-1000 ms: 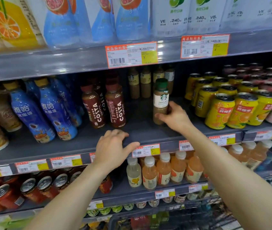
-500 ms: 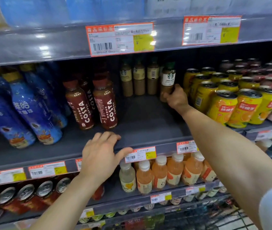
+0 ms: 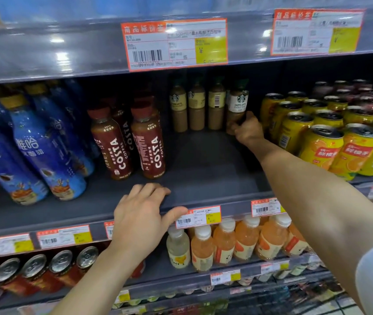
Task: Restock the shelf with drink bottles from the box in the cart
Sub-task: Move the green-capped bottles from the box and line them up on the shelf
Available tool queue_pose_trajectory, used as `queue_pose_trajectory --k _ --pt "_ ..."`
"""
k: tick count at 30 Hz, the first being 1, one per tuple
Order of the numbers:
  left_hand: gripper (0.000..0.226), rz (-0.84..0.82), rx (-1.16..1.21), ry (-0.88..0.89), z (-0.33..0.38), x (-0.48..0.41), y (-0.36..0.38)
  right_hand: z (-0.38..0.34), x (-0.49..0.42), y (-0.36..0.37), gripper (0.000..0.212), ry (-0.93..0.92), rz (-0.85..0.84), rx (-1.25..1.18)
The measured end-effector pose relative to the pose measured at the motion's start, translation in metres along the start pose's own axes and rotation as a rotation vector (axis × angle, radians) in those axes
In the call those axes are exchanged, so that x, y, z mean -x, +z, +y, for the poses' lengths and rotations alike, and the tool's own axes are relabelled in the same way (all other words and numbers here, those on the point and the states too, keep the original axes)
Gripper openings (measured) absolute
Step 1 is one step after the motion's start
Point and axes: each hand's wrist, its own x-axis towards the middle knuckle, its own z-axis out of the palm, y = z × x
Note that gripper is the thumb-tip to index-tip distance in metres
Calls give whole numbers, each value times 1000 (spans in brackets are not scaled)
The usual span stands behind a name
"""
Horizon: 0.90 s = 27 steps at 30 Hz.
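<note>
Inspector: Left end of the middle shelf (image 3: 203,169)?
Recorder: Blue bottles (image 3: 44,151) leaned there, packed close. Just to their right stood the brown Costa bottles (image 3: 149,144), upright, two at the front and more behind.
Inspector: The left hand (image 3: 140,219)?
Recorder: It lay flat on the front edge of the middle shelf, below the Costa bottles. The fingers were straight and the thumb spread over the lip beside a price label (image 3: 198,218). It held nothing.
Inspector: And the product under restock?
Recorder: The latte bottle (image 3: 237,103) stood upright at the back, at the right end of a row with three matching bottles (image 3: 195,105). The row stood well back from the front edge.
Inspector: The right hand (image 3: 248,130)?
Recorder: Its fingers were curled round the lower part of the latte bottle, with the arm stretched in from the right.
Inspector: Further right?
Recorder: Yellow cans (image 3: 322,144), in ranks, just beside that hand.
</note>
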Motion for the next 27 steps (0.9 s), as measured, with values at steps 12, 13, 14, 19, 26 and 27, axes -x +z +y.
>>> queue_pose_trajectory --k 12,13,14,19,26,27 --pt "64 -40 -44 8 -1 1 0 1 43 -13 52 5 -51 24" --pt "64 -48 -42 9 -1 1 -1 1 52 -17 50 -4 -63 44" --pt "65 -62 -38 12 -1 0 -2 0 60 -21 50 -11 -73 71" --pt "60 -188 3 51 -3 4 -12 -10 121 -47 53 -92 -110 138" --pt "42 -104 109 161 33 86 -44 -15 241 -104 57 -212 -80 118" --pt "43 -117 117 174 38 102 -44 -10 259 -111 56 -215 -79 120"
